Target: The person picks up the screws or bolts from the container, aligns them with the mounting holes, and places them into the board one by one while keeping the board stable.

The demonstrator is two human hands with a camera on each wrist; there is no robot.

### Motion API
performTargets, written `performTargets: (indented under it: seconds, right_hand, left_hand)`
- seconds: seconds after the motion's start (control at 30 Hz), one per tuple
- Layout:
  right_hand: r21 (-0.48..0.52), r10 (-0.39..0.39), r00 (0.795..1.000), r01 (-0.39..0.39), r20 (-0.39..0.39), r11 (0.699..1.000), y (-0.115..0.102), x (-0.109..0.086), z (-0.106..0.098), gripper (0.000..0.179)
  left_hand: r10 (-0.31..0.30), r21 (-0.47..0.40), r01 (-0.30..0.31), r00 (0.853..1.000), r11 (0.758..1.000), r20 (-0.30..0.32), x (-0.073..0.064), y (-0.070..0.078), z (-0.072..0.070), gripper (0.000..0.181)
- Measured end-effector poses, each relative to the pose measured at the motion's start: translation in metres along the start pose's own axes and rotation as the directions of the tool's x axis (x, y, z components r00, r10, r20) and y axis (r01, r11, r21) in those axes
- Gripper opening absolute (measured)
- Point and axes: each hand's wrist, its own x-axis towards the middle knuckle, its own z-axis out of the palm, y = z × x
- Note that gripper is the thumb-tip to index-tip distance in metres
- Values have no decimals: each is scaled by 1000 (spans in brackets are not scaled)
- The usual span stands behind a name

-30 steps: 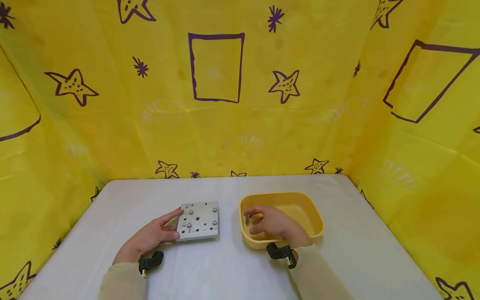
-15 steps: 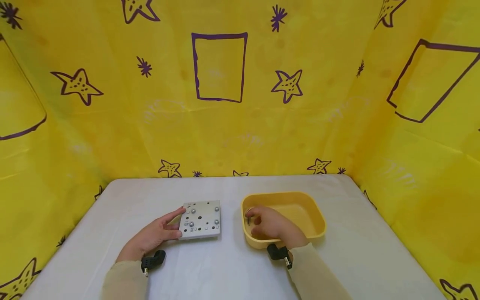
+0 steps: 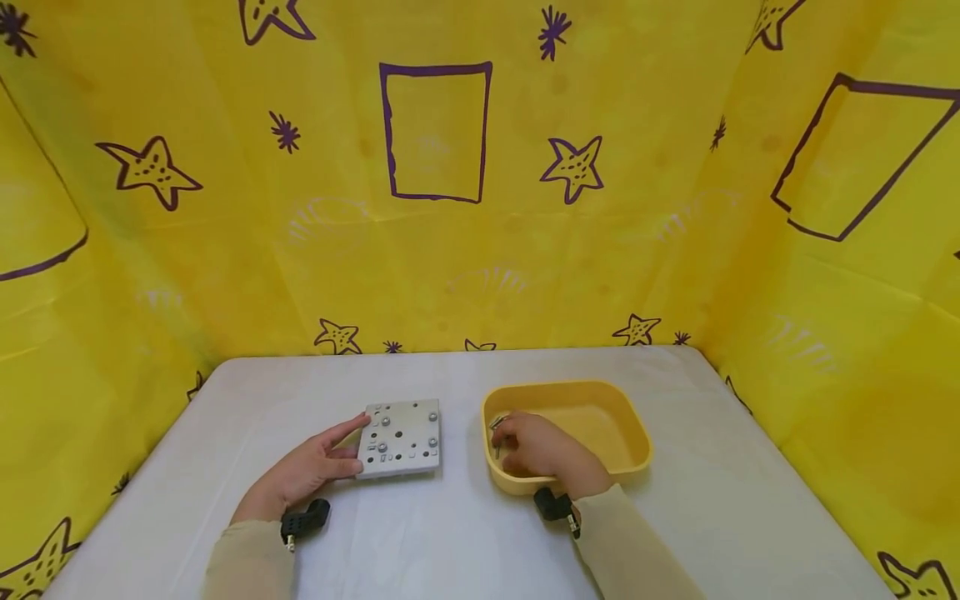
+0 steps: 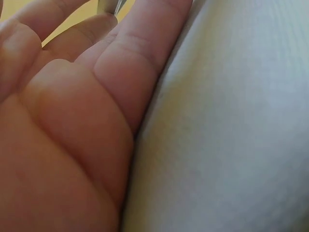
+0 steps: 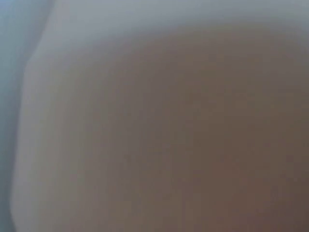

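In the head view, a square silver metal plate [image 3: 408, 433] with several holes and several bolts set in it lies left of the middle. My left hand [image 3: 318, 460] grips its left edge, thumb at the near corner and a finger near the far one. A bit of the plate's edge [image 4: 107, 6] shows past the fingers in the left wrist view. My right hand [image 3: 540, 448] reaches down into a yellow plastic bin [image 3: 600, 389]. Its curled fingers are at small metal screws [image 3: 497, 422] in the bin's left end. Whether they pinch one, I cannot tell.
Both things stand on a white-covered table [image 3: 465, 542], with a gap between plate and bin. A yellow sheet with purple drawings [image 3: 442, 275] hangs behind and at both sides. A black wrist camera [image 3: 555, 505] sits near the bin's front wall. The right wrist view is blurred.
My right hand's fingers have dipped lower among the screws in the bin and now cover more of them. The left hand keeps its grip on the plate, and the view has shifted slightly.
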Motion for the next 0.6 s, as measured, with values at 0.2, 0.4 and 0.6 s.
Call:
performTargets:
  seconds: [0.2, 0.4, 0.6]
  right_hand:
    - [-20, 34, 999, -35, -20, 999, -3, 0, 4, 19]
    - [-80, 17, 999, -20, -36, 997, -11, 2, 2, 16]
    - [-102, 55, 998, -57, -16, 993, -10, 6, 2, 12]
  left_hand:
    - [-3, 19, 3, 1000, 1000, -2, -1, -2, 1, 86]
    - [10, 8, -10, 1000, 1000, -6, -3, -2, -2, 86]
    - [14, -12, -14, 1000, 1000, 13, -2, -3, -2, 86]
